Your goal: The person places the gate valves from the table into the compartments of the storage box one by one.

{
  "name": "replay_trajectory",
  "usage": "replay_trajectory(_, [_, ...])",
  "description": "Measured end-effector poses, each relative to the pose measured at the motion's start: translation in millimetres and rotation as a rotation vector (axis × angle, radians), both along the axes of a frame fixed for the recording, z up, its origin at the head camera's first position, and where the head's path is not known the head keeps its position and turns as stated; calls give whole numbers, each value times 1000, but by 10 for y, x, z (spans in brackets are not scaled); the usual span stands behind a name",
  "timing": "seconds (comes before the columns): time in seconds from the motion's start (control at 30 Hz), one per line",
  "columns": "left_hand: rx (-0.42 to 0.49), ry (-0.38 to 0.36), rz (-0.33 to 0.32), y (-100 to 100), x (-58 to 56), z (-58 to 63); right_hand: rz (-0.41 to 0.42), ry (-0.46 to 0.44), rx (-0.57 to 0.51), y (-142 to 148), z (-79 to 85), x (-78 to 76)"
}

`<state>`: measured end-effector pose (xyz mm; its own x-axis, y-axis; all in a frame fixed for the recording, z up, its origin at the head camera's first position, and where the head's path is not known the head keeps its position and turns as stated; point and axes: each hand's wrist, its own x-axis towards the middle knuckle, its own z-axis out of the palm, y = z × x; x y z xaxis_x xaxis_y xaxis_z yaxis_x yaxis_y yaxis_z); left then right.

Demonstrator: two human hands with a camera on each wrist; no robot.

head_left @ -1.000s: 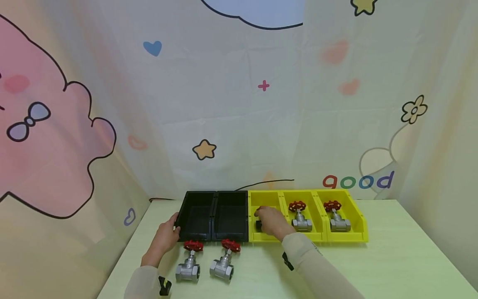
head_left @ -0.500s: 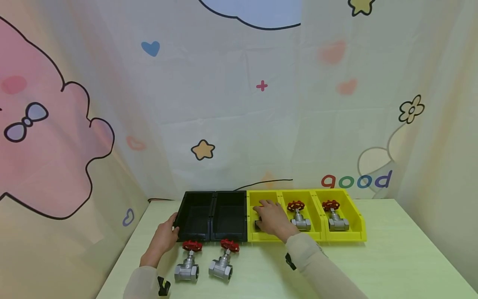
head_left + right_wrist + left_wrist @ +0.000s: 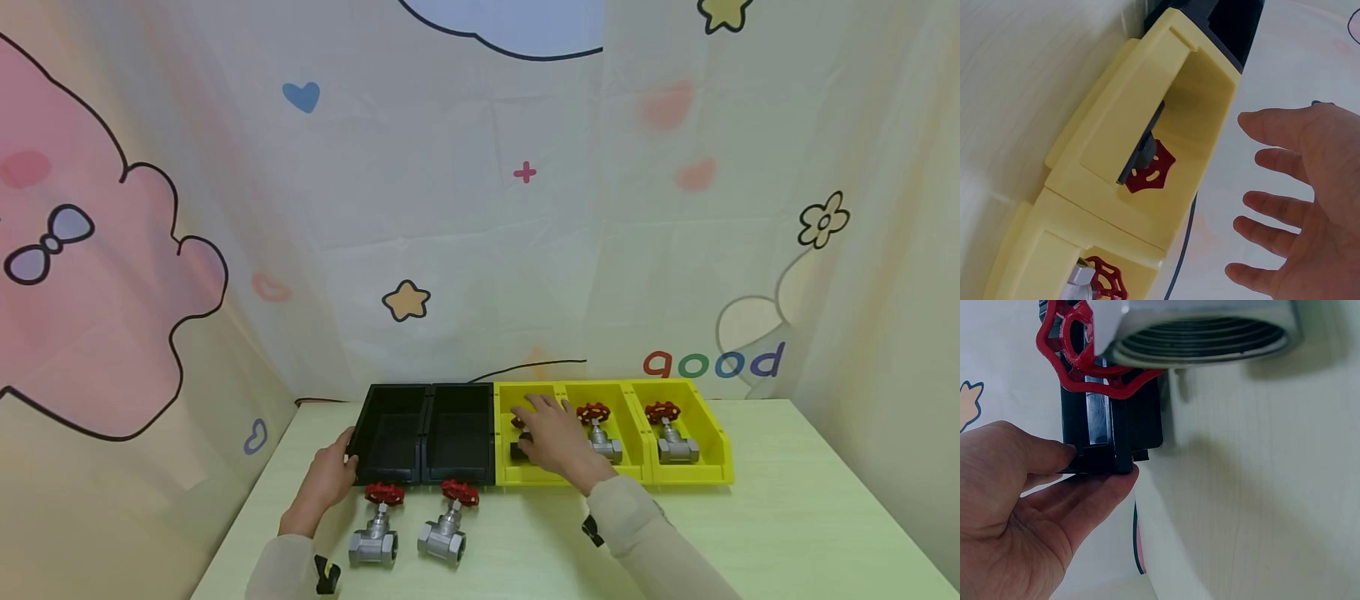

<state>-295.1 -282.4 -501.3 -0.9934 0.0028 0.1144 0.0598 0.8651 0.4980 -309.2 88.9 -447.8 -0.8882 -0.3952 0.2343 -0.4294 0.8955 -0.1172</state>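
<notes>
My left hand (image 3: 327, 473) holds the left side of the black bin (image 3: 390, 433). In the left wrist view its thumb lies on the bin's rim and its fingers press the outer wall. Over the leftmost yellow bin (image 3: 528, 477) is my right hand (image 3: 558, 437), its fingers spread and holding nothing. Beneath it lies a dark-bodied valve with a red handwheel (image 3: 1153, 167), partly hidden by the hand in the head view. Silver gate valves with red handwheels sit in the middle yellow bin (image 3: 607, 450) and the right yellow bin (image 3: 678, 450).
Two silver gate valves with red handwheels, one at left (image 3: 373, 543) and one at right (image 3: 444, 537), stand on the pale table (image 3: 780, 517) before the black bins. A second black bin (image 3: 459, 433) adjoins the yellow row. A printed curtain (image 3: 480, 250) hangs behind.
My right hand has let go of the dark-bodied valve, spread its fingers and lifted slightly to the right, uncovering part of its handwheel. My left hand stays on the black bin.
</notes>
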Motion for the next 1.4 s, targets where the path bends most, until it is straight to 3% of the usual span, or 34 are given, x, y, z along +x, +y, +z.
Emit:
replay_trajectory(0.63, [10, 11, -10, 14, -11, -30, -32, 158, 9, 463, 201, 159])
replay_trajectory(1.03, [4, 20, -8, 12, -45, -44, -105, 162, 11, 774, 307, 226])
replay_trajectory(1.4, [-2, 7, 8, 7, 9, 4, -144, 132, -9, 936, 379, 236])
